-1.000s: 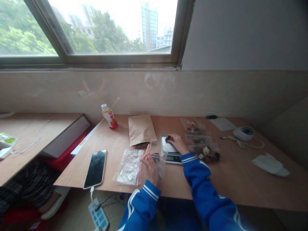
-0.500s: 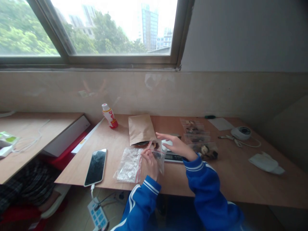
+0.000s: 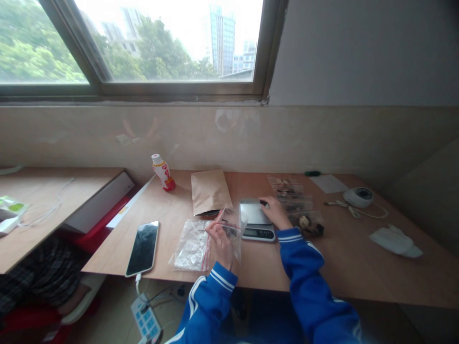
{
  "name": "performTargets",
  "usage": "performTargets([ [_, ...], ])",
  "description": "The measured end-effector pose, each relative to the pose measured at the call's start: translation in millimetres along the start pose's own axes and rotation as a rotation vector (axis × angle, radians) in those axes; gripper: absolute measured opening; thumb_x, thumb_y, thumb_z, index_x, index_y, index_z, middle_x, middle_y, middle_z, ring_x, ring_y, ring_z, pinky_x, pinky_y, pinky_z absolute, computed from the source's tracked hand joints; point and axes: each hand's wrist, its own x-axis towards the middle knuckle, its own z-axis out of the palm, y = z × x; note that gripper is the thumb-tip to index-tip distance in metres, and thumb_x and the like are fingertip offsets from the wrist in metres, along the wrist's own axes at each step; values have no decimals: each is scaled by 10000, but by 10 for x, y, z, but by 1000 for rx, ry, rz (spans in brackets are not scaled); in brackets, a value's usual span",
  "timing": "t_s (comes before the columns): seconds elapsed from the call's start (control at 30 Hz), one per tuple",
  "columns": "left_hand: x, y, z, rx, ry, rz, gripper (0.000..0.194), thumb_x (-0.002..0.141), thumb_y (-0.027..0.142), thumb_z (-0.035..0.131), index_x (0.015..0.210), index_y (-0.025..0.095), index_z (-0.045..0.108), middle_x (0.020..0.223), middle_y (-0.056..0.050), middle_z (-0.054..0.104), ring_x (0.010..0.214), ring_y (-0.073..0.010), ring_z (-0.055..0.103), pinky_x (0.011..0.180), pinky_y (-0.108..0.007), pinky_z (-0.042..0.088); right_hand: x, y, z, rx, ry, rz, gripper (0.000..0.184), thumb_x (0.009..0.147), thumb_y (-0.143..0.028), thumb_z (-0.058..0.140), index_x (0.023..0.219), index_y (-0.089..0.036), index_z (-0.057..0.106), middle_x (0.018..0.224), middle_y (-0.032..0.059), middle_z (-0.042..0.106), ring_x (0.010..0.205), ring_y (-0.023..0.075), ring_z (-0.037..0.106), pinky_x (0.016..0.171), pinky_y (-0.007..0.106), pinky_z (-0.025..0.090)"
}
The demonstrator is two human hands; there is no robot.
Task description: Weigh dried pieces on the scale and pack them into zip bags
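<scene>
Clear zip bag [image 3: 236,222] with a red seal is what I see pinched in the left hand [image 3: 221,243] on my remote feed, held upright just in front of the digital kitchen scale [image 3: 255,210]. Its left fingers [image 3: 215,229] are closed on the bag's side, with dark pieces visible inside. The right hand [image 3: 276,213] rests over the back of the scale's metal platform, its fingers [image 3: 267,203] curled down around a small dark piece [image 3: 264,203]; from here I cannot tell whether they are gripping it. The scale's display [image 3: 258,233] is lit, but its digits are too small for me to read.

Just right of the scale, a row of zip bags [image 3: 290,198] holds dried brown pieces and runs toward the worktop's [image 3: 344,272] back edge. Left of the hands lie a flat zip bag [image 3: 189,246] with a red seal and a kraft paper envelope [image 3: 210,192]. Nearer the left edge is a smartphone [image 3: 142,248], and farther back stands a small bottle [image 3: 163,173] with a red base; I can't make out its label. Toward the right sit a white round device [image 3: 358,197] with a cable, a sheet of paper [image 3: 328,183], and a crumpled white cloth [image 3: 396,242].
</scene>
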Motion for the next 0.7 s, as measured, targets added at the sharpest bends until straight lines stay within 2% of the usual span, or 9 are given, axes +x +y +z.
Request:
performTargets([
  [0.1, -9, 75, 55, 59, 143, -44, 409, 909, 547, 339, 1108, 206, 446, 992, -113, 582, 880, -238, 589, 826, -417, 431, -6, -439, -214, 277, 119, -98, 315, 834, -238, 558, 1134, -221, 654, 1127, 68, 677, 975, 210, 642, 885, 373, 503],
  [0.13, -13, 97, 74, 56, 143, -43, 397, 911, 539, 344, 1103, 207, 447, 994, -110, 585, 882, -235, 589, 829, -420, 434, -11, -598, -286, 377, 98, -124, 345, 840, -265, 567, 1178, -236, 632, 1144, 57, 675, 970, 201, 649, 889, 367, 506],
  [0.27, -26, 178, 119, 20, 121, -13, 372, 927, 518, 316, 1101, 207, 421, 1020, -109, 573, 909, -224, 589, 841, -423, 450, -57, -1051, -498, 516, -232, -210, 441, 806, -295, 638, 1244, -282, 590, 1138, 16, 688, 1074, 209, 625, 973, 384, 464],
  [0.33, -28, 225, 122, 15, 132, 6, 371, 926, 524, 306, 1086, 206, 413, 1037, -115, 558, 920, -227, 584, 845, -432, 453, -119, -1110, -529, 531, -257, -206, 401, 803, -322, 641, 1201, -278, 620, 1194, 21, 660, 1120, 219, 597, 981, 388, 459],
  [0.4, -30, 275, 125, 13, 158, 15, 381, 924, 532, 302, 1084, 204, 413, 1035, -117, 555, 923, -236, 584, 848, -449, 449, -235, -1091, -494, 541, -168, -125, 362, 816, -368, 619, 1162, -265, 639, 1218, 42, 641, 1101, 224, 602, 941, 383, 485],
  [0.47, -42, 327, 142, 7, 193, 1, 403, 922, 539, 296, 1104, 199, 412, 1024, -123, 564, 929, -250, 592, 852, -466, 443, -407, -1055, -386, 540, -73, 27, 381, 825, -431, 591, 1154, -243, 630, 1219, 75, 632, 1048, 230, 624, 877, 382, 516],
  [0.57, -97, 398, 206, -10, 228, 6, 430, 923, 531, 296, 1149, 179, 395, 1107, -171, 560, 1041, -285, 580, 912, -495, 415, -697, -1063, -130, 553, -21, 263, 577, 767, -517, 626, 1240, -201, 528, 1216, 131, 621, 997, 256, 646, 814, 406, 539],
  [0.63, -150, 430, 253, -31, 200, 77, 393, 934, 502, 298, 1137, 178, 387, 1232, -205, 511, 1181, -289, 517, 990, -495, 375, -834, -1113, 31, 618, 24, 339, 733, 727, -520, 662, 1324, -182, 404, 1152, 139, 650, 966, 261, 660, 809, 416, 542],
  [0.7, -188, 444, 278, -50, 129, 160, 321, 952, 464, 273, 1079, 197, 397, 1333, -197, 453, 1276, -261, 442, 1051, -477, 333, -889, -1164, 115, 726, 99, 370, 757, 754, -508, 636, 1349, -169, 313, 1060, 127, 685, 937, 255, 674, 823, 418, 539],
])
